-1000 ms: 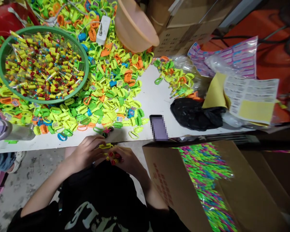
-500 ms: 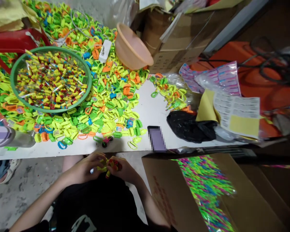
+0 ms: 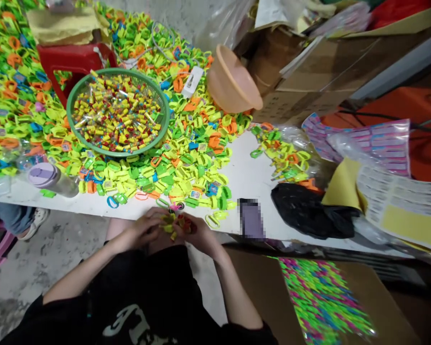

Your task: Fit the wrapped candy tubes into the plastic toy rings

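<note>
Both hands meet above my lap, just in front of the table's near edge. My left hand (image 3: 143, 231) has its fingers closed on a yellow-green plastic piece (image 3: 168, 221). My right hand (image 3: 197, 234) is wrapped round several small yellow and red pieces (image 3: 184, 223), which stick out between the fingers and touch the yellow-green piece. A pink toy part with a black wheel (image 3: 179, 206) lies on the table edge just beyond. Further back, a green basket (image 3: 167, 112) holds many small yellow and red tubes, with bright plastic watches (image 3: 179, 179) heaped around it.
A lidded cup (image 3: 53, 179), a red stool (image 3: 70, 57) and a peach bowl (image 3: 233, 81) stand among the watches. A phone (image 3: 252, 219), a black bag (image 3: 314, 211) and label sheets (image 3: 398, 201) lie to the right. Below is an open carton (image 3: 258, 282); a person's leg (image 3: 14, 218) shows at left.
The view has shifted left, so the table's contents appear further right. Both hands remain together with the pieces between them and now appear slightly higher in the picture, closer to the table edge.
</note>
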A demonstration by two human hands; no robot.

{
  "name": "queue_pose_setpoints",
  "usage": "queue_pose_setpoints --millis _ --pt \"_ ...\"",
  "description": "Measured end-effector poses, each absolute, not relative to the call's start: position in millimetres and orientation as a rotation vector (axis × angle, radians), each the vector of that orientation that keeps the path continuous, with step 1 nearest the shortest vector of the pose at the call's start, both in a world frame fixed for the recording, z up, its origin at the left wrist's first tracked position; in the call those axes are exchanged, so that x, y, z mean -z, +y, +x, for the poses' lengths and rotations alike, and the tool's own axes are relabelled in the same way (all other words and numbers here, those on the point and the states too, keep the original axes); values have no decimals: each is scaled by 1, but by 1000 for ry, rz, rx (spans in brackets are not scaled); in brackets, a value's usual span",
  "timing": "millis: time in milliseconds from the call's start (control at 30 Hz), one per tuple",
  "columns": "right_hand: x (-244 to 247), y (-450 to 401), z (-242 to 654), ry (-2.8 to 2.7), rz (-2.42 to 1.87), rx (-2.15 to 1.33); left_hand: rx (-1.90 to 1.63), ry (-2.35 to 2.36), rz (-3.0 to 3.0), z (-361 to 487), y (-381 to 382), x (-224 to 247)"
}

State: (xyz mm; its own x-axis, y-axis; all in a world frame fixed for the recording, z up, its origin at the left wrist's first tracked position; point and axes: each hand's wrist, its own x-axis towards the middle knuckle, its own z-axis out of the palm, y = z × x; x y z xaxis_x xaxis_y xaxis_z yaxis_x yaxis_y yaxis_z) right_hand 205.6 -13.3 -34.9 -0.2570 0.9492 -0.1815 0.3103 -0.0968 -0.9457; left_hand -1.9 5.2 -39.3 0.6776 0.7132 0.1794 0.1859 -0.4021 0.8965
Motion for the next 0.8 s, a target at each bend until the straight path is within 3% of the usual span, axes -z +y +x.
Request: queue_pose_setpoints --millis 367,800 --pt "29 4 201 -1564 -1212 -1587 -785 658 1943 -13 12 39" --pt "42 8 194 -1621 -1350 -1479 -767 734 1982 -21 15 60"
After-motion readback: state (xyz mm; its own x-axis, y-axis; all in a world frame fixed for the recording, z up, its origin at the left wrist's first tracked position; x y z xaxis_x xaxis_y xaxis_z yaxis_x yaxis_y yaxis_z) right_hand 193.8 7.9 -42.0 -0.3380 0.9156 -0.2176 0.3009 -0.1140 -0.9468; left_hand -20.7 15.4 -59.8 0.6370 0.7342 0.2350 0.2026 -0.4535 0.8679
